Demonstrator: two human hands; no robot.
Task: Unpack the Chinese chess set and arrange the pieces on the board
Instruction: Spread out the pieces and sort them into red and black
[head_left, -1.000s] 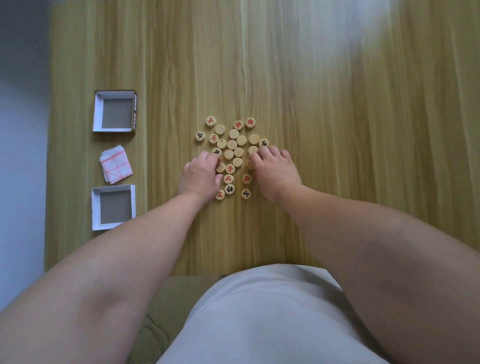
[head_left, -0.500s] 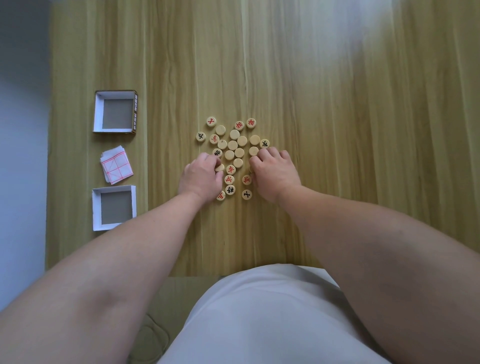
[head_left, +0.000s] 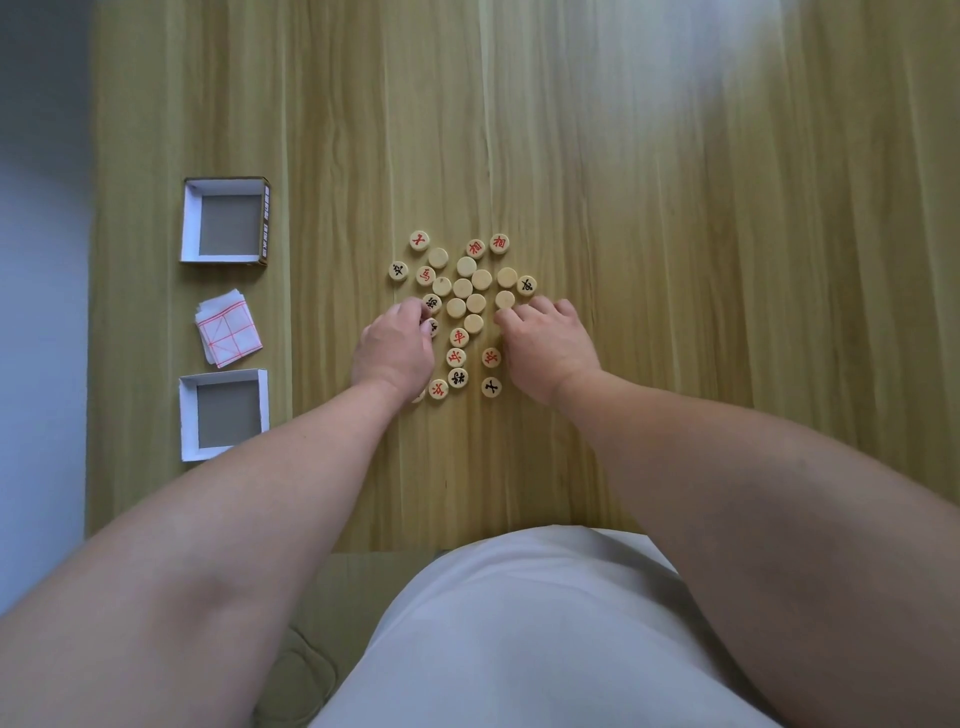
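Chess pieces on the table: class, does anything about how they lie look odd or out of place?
Yes. The pieces sit in a loose cluster straight on the table, several blank side up in the middle, while the paper board lies folded at the left between two open box halves.

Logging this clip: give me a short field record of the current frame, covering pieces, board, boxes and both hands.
pieces: loose cluster on the table, some showing red or black characters, others blank
board: folded paper, unopened, between the box halves
far box half: open, nothing inside
near box half: open, nothing inside
left hand: fingers curled at cluster's left side; grip unclear
right hand: fingertips at cluster's right side; grip unclear
stage: unpacked; nothing arranged yet
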